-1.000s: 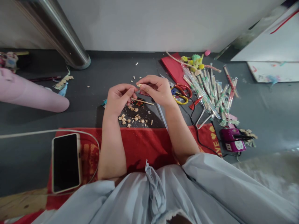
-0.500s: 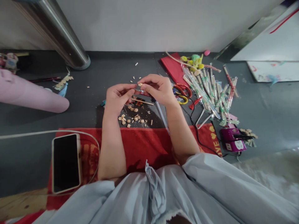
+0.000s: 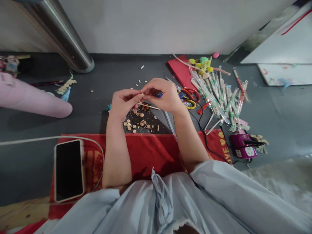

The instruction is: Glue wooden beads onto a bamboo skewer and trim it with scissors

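My left hand [image 3: 123, 103] and my right hand [image 3: 163, 94] meet fingertip to fingertip above the dark table. A small pale wooden piece [image 3: 142, 95] shows where they touch, pinched by my right thumb and finger. The left fingers are also pinched together, and what they grip is hidden. A thin wooden stick [image 3: 151, 106] runs just below the fingertips; I cannot tell whether the left hand holds it. Under the hands lie loose pale wooden pieces [image 3: 128, 124] and crumbs, near a small dark patterned thing [image 3: 146, 106], partly covered.
Scissors [image 3: 192, 95] and a heap of plastic-wrapped sticks [image 3: 219, 89] lie to the right, near a purple device [image 3: 243, 145]. A phone [image 3: 69, 170] rests on the red cloth [image 3: 151, 152]. A pink bottle [image 3: 36, 97] and metal post [image 3: 60, 35] stand left.
My right hand has moved slightly left, bringing the wooden piece against the left fingertips. The gap between the two hands has closed.
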### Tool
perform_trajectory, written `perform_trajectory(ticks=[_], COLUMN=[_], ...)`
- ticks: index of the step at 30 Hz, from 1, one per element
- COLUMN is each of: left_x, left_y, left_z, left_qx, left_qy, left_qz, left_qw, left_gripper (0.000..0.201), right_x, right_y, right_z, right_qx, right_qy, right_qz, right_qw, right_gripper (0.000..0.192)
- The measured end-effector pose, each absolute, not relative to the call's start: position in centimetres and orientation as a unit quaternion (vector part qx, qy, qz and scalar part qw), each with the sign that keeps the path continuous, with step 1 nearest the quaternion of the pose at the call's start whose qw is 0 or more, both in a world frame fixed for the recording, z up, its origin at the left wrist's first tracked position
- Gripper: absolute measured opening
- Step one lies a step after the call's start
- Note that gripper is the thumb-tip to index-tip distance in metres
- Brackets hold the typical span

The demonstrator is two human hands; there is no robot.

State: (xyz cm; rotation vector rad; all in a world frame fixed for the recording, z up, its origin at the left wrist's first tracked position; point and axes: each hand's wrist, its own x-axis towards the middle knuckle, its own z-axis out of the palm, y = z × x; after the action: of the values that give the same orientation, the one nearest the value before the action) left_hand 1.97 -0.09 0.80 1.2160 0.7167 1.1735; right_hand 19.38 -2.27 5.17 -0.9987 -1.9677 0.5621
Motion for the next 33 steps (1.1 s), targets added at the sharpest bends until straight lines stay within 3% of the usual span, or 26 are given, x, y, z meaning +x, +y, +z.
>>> perform_trajectory(ticks=[11,33], left_x=[1.98,2.0], left_y=[-0.25,-0.38], left_z=[1.06,1.6], left_qx=[0.531,0.509], left_qy=[0.308,0.375], left_qz=[0.526,0.517], left_qw=[0.589,0.577], left_gripper=[0.026,0.022], right_x=[18.95,19.0], right_y=[-2.66,-2.44], right_z=[5.09,4.9], right_qx=[-0.422,-0.403], right_qy=[-0.745,-0.785], right_qz=[0.26,0.216], right_qw=[0.446,0.418], right_gripper=[0.018,0.01])
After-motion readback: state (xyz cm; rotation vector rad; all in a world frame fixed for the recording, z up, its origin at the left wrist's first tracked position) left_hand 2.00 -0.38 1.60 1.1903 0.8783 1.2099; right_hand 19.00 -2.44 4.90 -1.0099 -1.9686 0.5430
